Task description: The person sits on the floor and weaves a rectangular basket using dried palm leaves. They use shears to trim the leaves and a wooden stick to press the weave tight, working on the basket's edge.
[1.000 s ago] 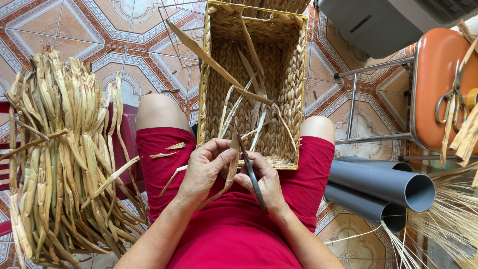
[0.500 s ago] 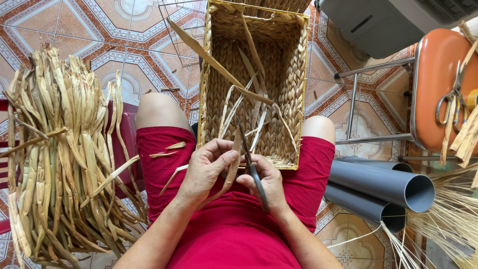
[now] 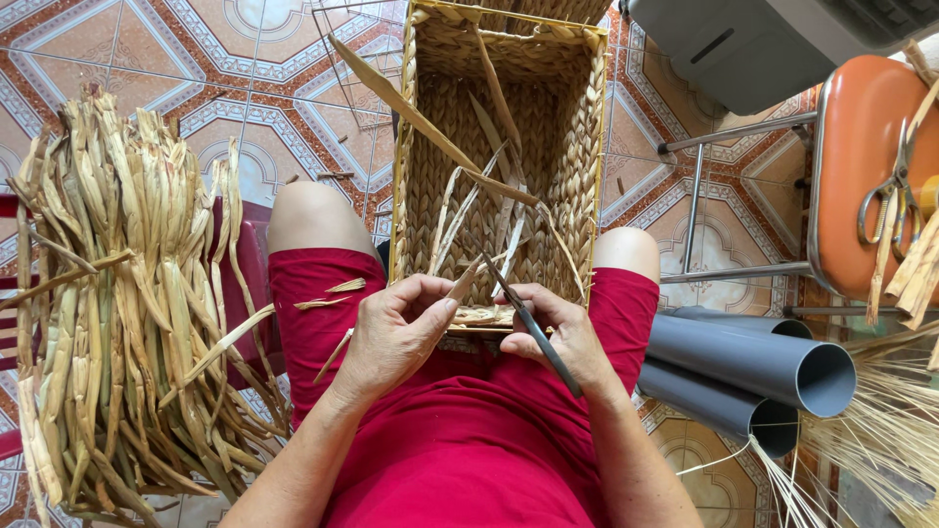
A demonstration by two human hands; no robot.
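Dry straw strip [image 3: 468, 279] is pinched in the left hand [image 3: 396, 332], near the middle of the frame. The right hand [image 3: 562, 332] is closed around a thin dark tool [image 3: 533, 328]. Both hands touch the woven basket [image 3: 577, 176] resting on red shorts [image 3: 460, 440]. A big straw bundle [image 3: 117, 313] sits at the left, grey pipes [image 3: 753, 362] at the right.

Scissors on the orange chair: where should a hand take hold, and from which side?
Take the scissors by the looped handles at the lower end, coming from above and the person's side. They lie flat on the orange chair with blades pointing away, and dried strips crowd their right edge.
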